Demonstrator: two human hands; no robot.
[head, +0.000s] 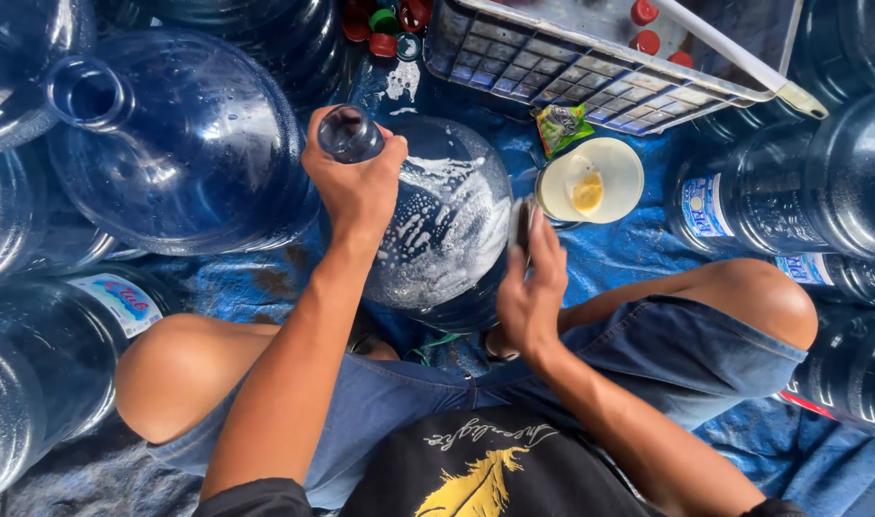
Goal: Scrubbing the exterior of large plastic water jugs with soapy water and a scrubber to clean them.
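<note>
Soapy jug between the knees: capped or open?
Open. The left hand grips the jug by its neck, and the mouth shows no cap.

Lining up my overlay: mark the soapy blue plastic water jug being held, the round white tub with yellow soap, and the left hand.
Soapy blue plastic water jug (447, 225), head view, on its sudsy shoulder.
Round white tub with yellow soap (621, 163), head view, on its inner wall.
Left hand (356, 182), head view, on its back, gripping the jug's neck.

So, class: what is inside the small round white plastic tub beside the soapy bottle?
The round white plastic tub holds a yellow lump, perhaps soap or sponge. Nothing covers it; its underside is hidden.
</note>
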